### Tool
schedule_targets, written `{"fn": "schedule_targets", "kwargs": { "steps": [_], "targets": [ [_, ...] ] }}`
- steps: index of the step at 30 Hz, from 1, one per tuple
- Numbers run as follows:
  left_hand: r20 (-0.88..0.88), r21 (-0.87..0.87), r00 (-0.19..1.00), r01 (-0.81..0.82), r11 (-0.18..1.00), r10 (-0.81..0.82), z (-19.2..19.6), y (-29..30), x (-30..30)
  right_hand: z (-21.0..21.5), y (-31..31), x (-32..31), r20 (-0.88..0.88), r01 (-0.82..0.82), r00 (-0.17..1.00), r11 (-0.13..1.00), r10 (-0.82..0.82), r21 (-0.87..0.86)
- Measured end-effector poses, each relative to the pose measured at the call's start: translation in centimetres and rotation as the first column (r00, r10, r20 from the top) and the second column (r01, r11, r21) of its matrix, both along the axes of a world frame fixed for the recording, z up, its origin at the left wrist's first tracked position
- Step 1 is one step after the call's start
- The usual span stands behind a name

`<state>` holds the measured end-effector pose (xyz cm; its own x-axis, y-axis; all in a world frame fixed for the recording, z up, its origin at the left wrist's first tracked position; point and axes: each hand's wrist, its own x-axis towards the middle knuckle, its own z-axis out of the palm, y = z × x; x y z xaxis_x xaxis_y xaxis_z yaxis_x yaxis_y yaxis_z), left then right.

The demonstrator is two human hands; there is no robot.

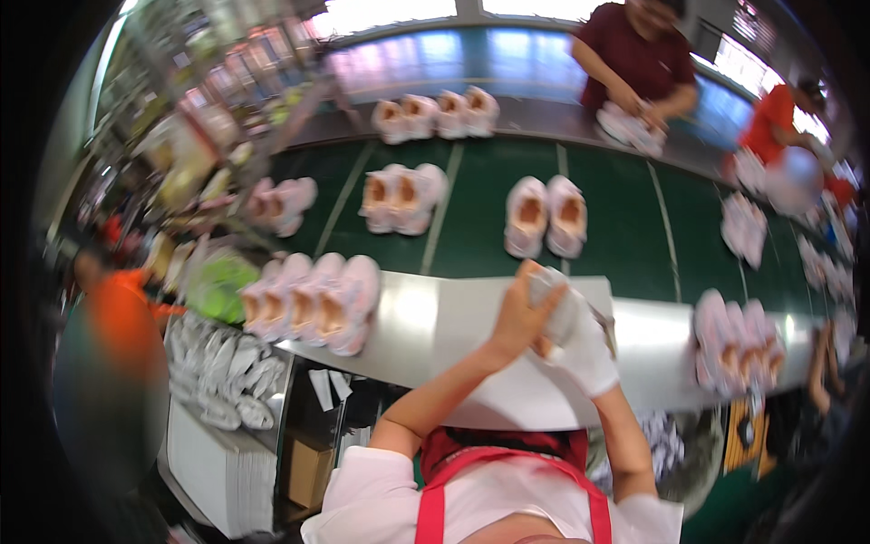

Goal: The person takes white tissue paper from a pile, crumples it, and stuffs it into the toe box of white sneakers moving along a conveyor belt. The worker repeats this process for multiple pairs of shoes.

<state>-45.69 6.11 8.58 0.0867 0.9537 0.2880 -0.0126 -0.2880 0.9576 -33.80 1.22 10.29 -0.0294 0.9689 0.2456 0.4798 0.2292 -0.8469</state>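
Over the white board point(507, 390) in front of me, my two hands meet. My left hand point(524, 315) is bare, with its fingers closed round a pale grey-white piece point(555, 295). My right hand point(584, 352) wears a white glove and presses against the same piece from the right. Blur hides whether this piece is part of the glove or a separate thing, and the gloved fingers cannot be made out. Just beyond my hands, a pair of pale pink shoes point(546, 218) stands on the green conveyor belt point(625, 236).
More pink shoes stand on the metal ledge at left point(313, 304) and right point(739, 344). Further pairs point(403, 198) sit on the belt. Grey-white wrapped pieces point(222, 367) fill a tray by a stack of white boxes point(222, 462). Across the belt, a person point(634, 63) handles shoes.
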Motion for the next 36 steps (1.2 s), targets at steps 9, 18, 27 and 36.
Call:
{"fn": "schedule_targets", "kwargs": {
  "steps": [9, 18, 27, 36],
  "targets": [
    [0.619, -0.293, 0.78, 0.335, 0.896, -0.089, -0.7, 3.7, 1.2, -2.0, 2.0, -0.3, -0.09, -0.148, 0.986, 0.982, 0.138, -0.12],
    [0.601, -0.067, 0.778, 0.278, 0.958, -0.183, -4.9, 14.0, 3.6, -1.4, 5.7, 3.8, 0.395, 0.059, 0.914, 0.993, -0.094, 0.099],
    [-0.796, -0.084, 0.56, 0.277, 0.957, -0.232, -7.0, 27.7, 8.8, -0.8, 16.8, 7.4, 0.872, 0.281, 0.489, 0.953, -0.041, -0.113],
    [-0.828, -0.059, 0.507, 0.341, 0.938, -0.237, -7.3, 26.4, 7.4, -4.2, 23.8, 5.6, 0.718, 0.01, 0.545, 0.853, 0.432, -0.521]
  ]
}}
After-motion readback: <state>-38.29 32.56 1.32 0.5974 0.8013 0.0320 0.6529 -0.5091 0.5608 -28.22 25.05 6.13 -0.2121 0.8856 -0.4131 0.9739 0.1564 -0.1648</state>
